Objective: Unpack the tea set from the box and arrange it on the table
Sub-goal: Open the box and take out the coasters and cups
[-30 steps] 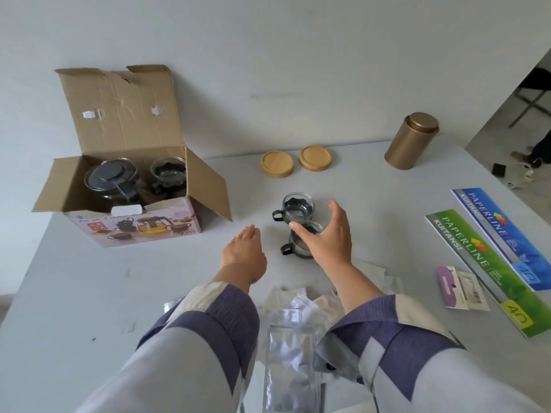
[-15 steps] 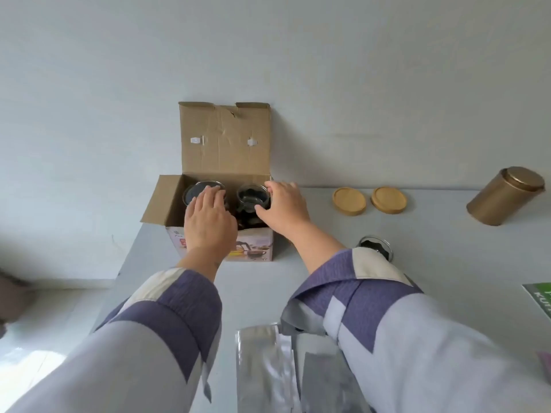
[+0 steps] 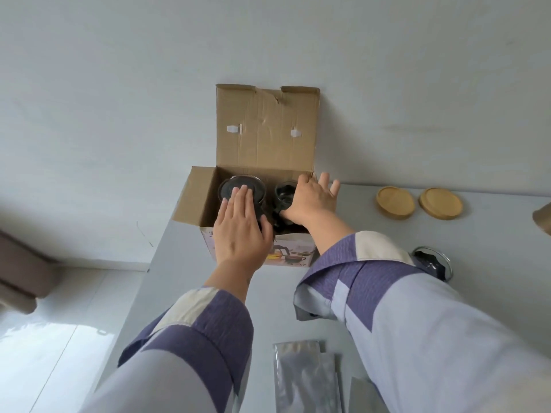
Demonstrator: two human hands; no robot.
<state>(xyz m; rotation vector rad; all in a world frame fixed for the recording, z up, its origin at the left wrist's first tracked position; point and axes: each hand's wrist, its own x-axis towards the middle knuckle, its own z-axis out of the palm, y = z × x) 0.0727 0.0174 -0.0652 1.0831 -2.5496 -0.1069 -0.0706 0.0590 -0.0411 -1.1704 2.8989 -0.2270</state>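
Observation:
The open cardboard box [image 3: 265, 135] stands at the table's far left corner against the wall, its lid flap upright. Inside it on the left is a glass teapot with a dark lid [image 3: 238, 186]; a glass cup [image 3: 283, 193] sits to its right. My left hand [image 3: 241, 234] lies flat on the teapot, fingers stretched over the lid. My right hand [image 3: 311, 201] reaches into the box's right half, thumb and forefinger around the cup, the other fingers spread over the box wall. Another glass cup [image 3: 433, 262] stands on the table, partly hidden by my right sleeve.
Two round wooden coasters [image 3: 395, 202] [image 3: 440, 203] lie by the wall to the right of the box. A gold tin [image 3: 543, 219] shows at the right edge. Silver foil packets [image 3: 301, 380] lie near me. The table's left edge [image 3: 155, 263] drops to the floor.
Both hands left the cups on the table and reached into the box. My view swung left and closer. Since half a second ago, the right hand has closed in around the cup.

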